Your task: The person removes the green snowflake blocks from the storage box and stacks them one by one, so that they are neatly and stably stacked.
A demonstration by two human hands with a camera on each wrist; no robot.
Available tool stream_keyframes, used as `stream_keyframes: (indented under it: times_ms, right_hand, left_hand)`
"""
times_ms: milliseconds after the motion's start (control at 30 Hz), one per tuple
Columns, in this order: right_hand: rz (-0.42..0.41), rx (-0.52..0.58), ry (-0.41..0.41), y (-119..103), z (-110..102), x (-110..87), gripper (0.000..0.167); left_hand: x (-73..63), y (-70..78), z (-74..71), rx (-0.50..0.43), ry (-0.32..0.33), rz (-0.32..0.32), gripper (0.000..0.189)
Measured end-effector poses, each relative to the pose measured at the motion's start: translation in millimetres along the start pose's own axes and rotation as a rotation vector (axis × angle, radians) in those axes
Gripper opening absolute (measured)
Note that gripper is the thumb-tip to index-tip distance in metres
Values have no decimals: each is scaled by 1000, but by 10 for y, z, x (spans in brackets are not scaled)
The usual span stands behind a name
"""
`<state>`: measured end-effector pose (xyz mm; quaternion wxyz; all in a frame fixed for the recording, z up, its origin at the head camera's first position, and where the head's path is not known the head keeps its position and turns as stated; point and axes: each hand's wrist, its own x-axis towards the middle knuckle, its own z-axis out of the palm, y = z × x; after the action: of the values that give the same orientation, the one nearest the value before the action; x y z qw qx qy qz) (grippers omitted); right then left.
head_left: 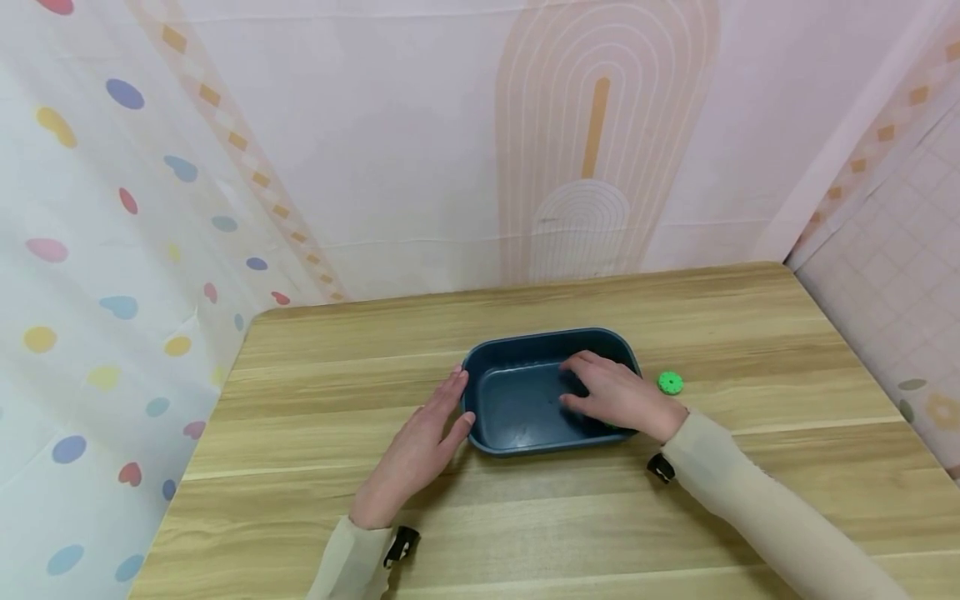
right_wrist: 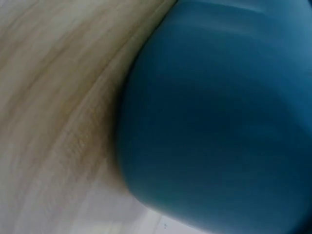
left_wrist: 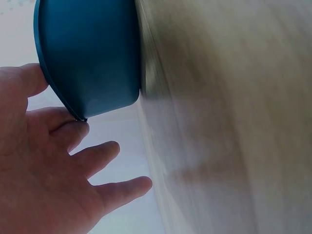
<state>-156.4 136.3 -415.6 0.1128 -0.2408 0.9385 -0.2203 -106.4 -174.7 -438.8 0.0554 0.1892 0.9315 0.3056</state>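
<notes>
A dark blue tray (head_left: 517, 408) with rounded corners and raised sides sits on the wooden table. At its left end my left hand (head_left: 420, 446) touches the rim, thumb and fingers spread; in the left wrist view the other fingers stick out past the tray's outer wall (left_wrist: 92, 53). My right hand (head_left: 618, 396) reaches over the right side into the tray, fingers loosely bent with nothing visible between them. Beneath that hand a bit of something green (head_left: 611, 426) shows, mostly hidden. The right wrist view holds only the blurred tray wall (right_wrist: 209, 126), without the hand.
A small round green piece (head_left: 671, 382) with a hole in its middle lies on the table (head_left: 315, 400), just right of the tray. Patterned curtains (head_left: 375, 150) hang behind the table's far edge and along its sides. Both wrists wear black straps.
</notes>
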Motion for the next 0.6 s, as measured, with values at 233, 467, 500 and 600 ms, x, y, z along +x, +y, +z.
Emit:
stream_keyframes:
  times_ms: [233, 467, 500, 600]
  right_hand:
    - [-70, 10, -48, -32, 48, 54, 44]
    - [-199, 73, -66, 29, 35, 79, 41]
    - [-205, 92, -60, 40, 28, 76, 40]
    - [-177, 155, -16, 73, 6, 79, 37]
  left_hand:
    - [-6, 2, -6, 2, 6, 6, 64]
    - [-5, -1, 6, 4, 12, 16, 63]
    - [-5, -3, 8, 4, 12, 17, 63]
    - [-1, -4, 7, 6, 13, 20, 63]
